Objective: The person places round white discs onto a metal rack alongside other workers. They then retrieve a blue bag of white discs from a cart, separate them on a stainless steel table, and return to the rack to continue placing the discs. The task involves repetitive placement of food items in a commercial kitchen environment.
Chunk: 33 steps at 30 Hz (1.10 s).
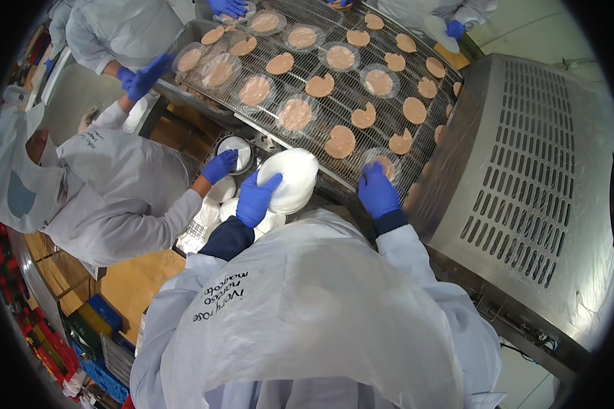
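My left hand (254,198), in a blue glove, grips a thick stack of round white sheets (290,176), thumb over the top. At the near edge of a wire-mesh conveyor belt (334,178), my right hand (377,192), also blue-gloved, reaches out with extended fingers. Its fingertips touch a thin translucent disc (391,158) that lies over a pinkish patty. Beside that hand is a bare, notched patty (400,142). Farther left on the belt, a patty (295,114) lies under a similar see-through round sheet.
Right of the belt stands a slotted steel machine cover (525,163). At my left a co-worker's gloved hand (221,166) is at a round container (235,154) of white discs, above more white stacks (220,189). Other workers' gloved hands (147,76) are along the far side.
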Each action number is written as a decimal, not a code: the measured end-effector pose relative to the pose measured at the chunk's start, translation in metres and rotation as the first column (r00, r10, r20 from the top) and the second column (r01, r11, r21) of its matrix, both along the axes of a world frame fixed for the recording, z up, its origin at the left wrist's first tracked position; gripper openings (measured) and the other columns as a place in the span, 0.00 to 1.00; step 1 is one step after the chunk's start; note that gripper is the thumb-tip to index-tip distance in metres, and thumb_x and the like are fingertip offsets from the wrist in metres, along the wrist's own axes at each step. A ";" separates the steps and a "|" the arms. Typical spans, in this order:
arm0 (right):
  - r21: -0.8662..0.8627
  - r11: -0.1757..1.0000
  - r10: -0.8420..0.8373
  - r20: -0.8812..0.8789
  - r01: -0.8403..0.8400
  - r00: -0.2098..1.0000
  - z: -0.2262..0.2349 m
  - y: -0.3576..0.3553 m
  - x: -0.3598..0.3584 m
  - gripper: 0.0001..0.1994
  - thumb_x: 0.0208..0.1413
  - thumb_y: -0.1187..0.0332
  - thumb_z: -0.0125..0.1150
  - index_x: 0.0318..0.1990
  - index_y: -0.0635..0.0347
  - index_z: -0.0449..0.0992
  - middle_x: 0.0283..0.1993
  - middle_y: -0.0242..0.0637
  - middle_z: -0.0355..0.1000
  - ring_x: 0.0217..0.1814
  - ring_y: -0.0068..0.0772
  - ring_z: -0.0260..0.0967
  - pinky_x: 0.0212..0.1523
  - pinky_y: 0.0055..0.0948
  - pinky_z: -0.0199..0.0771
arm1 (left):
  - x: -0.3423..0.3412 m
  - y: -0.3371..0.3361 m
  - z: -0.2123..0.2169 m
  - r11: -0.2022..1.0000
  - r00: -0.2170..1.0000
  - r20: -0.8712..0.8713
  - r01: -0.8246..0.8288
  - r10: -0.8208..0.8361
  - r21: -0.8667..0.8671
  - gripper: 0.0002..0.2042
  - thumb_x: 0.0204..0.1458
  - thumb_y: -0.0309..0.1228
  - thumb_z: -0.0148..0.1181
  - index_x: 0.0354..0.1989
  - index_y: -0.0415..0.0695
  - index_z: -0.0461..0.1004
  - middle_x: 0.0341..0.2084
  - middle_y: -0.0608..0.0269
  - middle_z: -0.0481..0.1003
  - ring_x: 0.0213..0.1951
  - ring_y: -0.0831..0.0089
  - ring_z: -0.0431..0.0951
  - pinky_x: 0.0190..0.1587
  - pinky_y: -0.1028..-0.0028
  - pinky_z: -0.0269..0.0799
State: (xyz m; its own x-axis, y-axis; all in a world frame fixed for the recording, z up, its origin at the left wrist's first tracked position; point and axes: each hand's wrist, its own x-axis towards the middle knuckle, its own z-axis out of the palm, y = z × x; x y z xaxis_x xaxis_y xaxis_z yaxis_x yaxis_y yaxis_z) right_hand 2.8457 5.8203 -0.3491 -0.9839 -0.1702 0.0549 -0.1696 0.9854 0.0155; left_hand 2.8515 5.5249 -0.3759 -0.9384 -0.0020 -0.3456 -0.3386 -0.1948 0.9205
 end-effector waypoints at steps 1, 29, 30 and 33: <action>-0.468 0.870 -0.067 0.208 0.159 0.976 0.010 -0.008 -0.003 0.12 0.55 0.68 0.56 0.44 0.63 0.75 0.45 0.45 0.74 0.47 0.40 0.73 0.49 0.36 0.72 | 0.001 0.007 0.002 0.999 0.999 -0.030 -0.022 0.021 -0.025 0.16 0.52 0.30 0.66 0.48 0.37 0.75 0.39 0.61 0.79 0.38 0.76 0.77 0.43 0.74 0.74; -0.546 0.671 -0.475 0.204 0.502 0.856 -0.018 0.200 -0.112 0.17 0.55 0.72 0.51 0.52 0.60 0.76 0.54 0.48 0.72 0.54 0.41 0.71 0.54 0.32 0.69 | 0.042 0.097 -0.010 0.989 0.989 -0.041 -0.144 0.145 0.044 0.17 0.53 0.29 0.65 0.50 0.36 0.75 0.42 0.60 0.78 0.41 0.76 0.77 0.46 0.74 0.73; -0.588 0.679 -0.448 0.141 0.439 0.883 -0.028 0.199 -0.105 0.17 0.55 0.73 0.50 0.53 0.61 0.75 0.52 0.47 0.74 0.51 0.40 0.72 0.51 0.31 0.71 | 0.042 0.102 -0.011 0.991 0.990 -0.052 -0.130 0.132 0.032 0.17 0.53 0.29 0.65 0.50 0.37 0.75 0.41 0.60 0.78 0.41 0.76 0.77 0.46 0.75 0.73; -0.970 0.112 -0.104 0.206 0.217 0.973 -0.014 0.121 -0.078 0.15 0.58 0.74 0.52 0.53 0.62 0.74 0.48 0.41 0.75 0.47 0.32 0.72 0.48 0.32 0.72 | 0.048 0.117 -0.008 0.989 0.988 -0.063 -0.141 0.138 -0.046 0.17 0.53 0.30 0.65 0.50 0.37 0.75 0.41 0.61 0.79 0.41 0.77 0.77 0.45 0.75 0.73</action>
State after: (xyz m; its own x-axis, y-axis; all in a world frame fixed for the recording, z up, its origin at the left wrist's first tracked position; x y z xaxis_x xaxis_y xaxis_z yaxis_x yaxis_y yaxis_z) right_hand 2.7673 5.9414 -0.3626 -0.9900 0.1379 -0.0303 0.0502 0.1428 -0.9885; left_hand 2.8991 5.6422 -0.3844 -0.9465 -0.1502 -0.2855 -0.2559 -0.1895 0.9479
